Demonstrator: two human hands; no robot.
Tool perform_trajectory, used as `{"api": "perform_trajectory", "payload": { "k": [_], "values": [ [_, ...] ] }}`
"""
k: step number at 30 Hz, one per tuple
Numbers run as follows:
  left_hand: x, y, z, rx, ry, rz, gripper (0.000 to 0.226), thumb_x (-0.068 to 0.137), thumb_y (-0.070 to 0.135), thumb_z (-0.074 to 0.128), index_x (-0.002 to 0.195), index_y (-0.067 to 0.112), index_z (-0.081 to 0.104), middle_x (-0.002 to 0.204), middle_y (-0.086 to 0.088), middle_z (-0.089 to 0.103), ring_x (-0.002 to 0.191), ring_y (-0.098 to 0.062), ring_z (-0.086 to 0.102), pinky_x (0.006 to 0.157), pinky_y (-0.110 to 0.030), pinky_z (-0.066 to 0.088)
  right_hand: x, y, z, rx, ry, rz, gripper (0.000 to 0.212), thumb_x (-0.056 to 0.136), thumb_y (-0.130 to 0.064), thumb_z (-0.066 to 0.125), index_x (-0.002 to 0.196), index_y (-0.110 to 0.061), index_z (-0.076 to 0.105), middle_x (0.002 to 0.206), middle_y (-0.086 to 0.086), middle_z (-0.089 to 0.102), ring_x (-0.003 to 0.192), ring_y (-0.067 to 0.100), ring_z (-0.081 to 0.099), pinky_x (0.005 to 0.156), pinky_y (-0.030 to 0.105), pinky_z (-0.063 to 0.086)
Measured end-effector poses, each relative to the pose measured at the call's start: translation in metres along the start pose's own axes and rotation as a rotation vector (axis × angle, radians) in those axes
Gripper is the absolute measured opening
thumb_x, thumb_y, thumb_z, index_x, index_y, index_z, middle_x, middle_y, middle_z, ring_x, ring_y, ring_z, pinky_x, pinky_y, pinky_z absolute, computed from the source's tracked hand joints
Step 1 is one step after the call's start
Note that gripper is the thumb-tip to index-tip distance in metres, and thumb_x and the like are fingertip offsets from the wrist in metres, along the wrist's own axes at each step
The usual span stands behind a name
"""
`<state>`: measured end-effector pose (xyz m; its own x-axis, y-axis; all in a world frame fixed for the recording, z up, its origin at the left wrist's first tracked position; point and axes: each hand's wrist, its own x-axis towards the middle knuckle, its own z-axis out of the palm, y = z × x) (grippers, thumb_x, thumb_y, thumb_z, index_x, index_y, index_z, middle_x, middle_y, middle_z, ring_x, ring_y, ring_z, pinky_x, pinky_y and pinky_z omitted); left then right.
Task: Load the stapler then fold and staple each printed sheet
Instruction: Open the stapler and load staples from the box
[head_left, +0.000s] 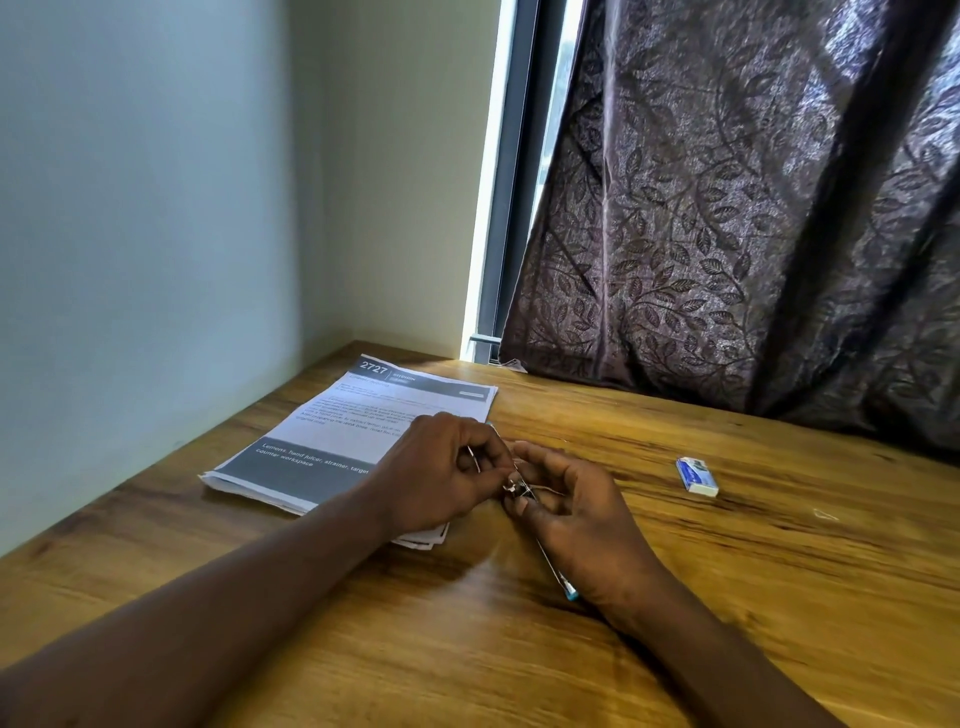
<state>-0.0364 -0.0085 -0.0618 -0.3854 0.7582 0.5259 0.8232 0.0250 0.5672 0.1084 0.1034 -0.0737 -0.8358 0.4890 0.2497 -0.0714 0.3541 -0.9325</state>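
Observation:
A small metal stapler (521, 490) with a blue end near my right wrist lies between my hands, mostly hidden by them. My right hand (576, 512) curls round its body from the right. My left hand (441, 470) pinches the thin metal part at its front end. A stack of printed sheets (343, 431) with grey header bands lies on the wooden table, left of and partly under my left hand. A small white and blue staple box (697, 475) sits to the right, apart from both hands.
The wooden table (519, 649) meets a pale wall on the left and at the back. A dark leaf-patterned curtain (753, 208) hangs over the table's far right edge. A tiny loose metal bit (825, 515) lies right of the staple box.

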Motion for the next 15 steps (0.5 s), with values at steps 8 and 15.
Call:
{"api": "perform_trajectory", "payload": {
  "k": [8,15],
  "values": [
    [-0.0006,0.0040,-0.0010,0.128,-0.053,0.160,0.006,0.082,0.024,0.075,0.083,0.027,0.071,0.080,0.015,0.063,0.071,-0.001,0.059,0.062,-0.012,0.038,0.0038,0.0026,0.0010,0.033,0.063,0.015,0.046,0.090,0.006,0.068,0.128,-0.018,0.064,0.117,-0.002,0.075,0.110,0.010,0.070,0.094,0.031,0.058],
    [-0.0003,0.0097,-0.0015,0.246,-0.039,0.247,0.006,0.085,0.032,0.068,0.089,0.027,0.066,0.089,0.012,0.060,0.069,-0.001,0.052,0.064,-0.023,0.044,0.0028,0.0011,-0.0022,0.194,0.068,0.079,0.041,0.089,0.014,0.063,0.122,-0.010,0.067,0.104,0.001,0.079,0.102,0.017,0.074,0.083,0.026,0.060]
  ]
}}
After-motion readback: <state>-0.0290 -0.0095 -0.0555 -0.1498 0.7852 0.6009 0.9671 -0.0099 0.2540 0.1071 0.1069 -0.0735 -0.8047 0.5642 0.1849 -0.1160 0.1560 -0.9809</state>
